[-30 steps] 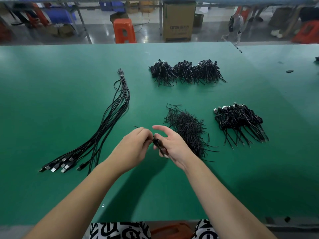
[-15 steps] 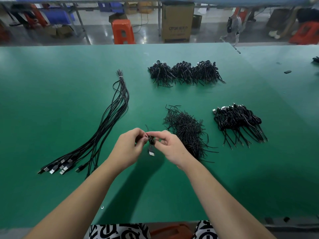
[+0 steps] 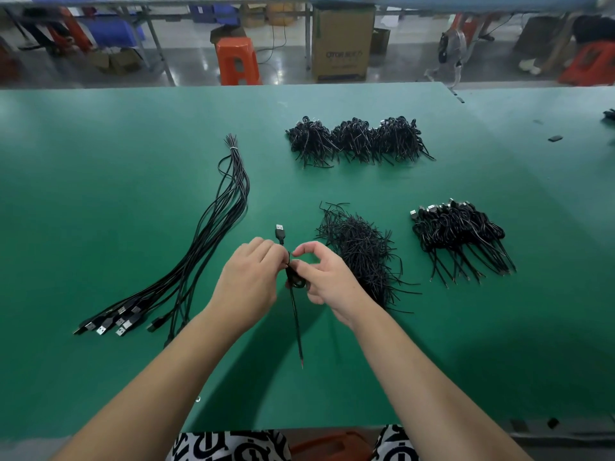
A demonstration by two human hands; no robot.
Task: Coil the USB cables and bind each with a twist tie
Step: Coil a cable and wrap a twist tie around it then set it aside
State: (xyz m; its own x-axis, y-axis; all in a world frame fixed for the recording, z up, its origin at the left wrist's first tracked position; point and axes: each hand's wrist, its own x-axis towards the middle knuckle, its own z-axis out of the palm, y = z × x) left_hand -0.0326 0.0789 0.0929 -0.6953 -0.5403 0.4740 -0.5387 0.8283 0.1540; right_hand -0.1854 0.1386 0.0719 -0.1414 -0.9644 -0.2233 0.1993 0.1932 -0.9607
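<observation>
To the left of your hands, the loose USB cables (image 3: 186,264) lie straight on the green counter (image 3: 100,194), plugs toward you, still waiting to be coiled. Your left hand (image 3: 248,282) has its fingers curled round the coiled cable (image 3: 294,277), pinching it at the waist, with the USB plug (image 3: 280,231) sticking out beyond the knuckles and the bare tail hanging toward you. Your right hand (image 3: 327,277) pinches the same bundle from the other side; the tie itself is too small to make out. The cable looks light and springy, so it will probably try to unwind: hold it at the middle of the loops. Right of your hands sit the twist ties (image 3: 362,257), then the finished coils (image 3: 459,237).
</observation>
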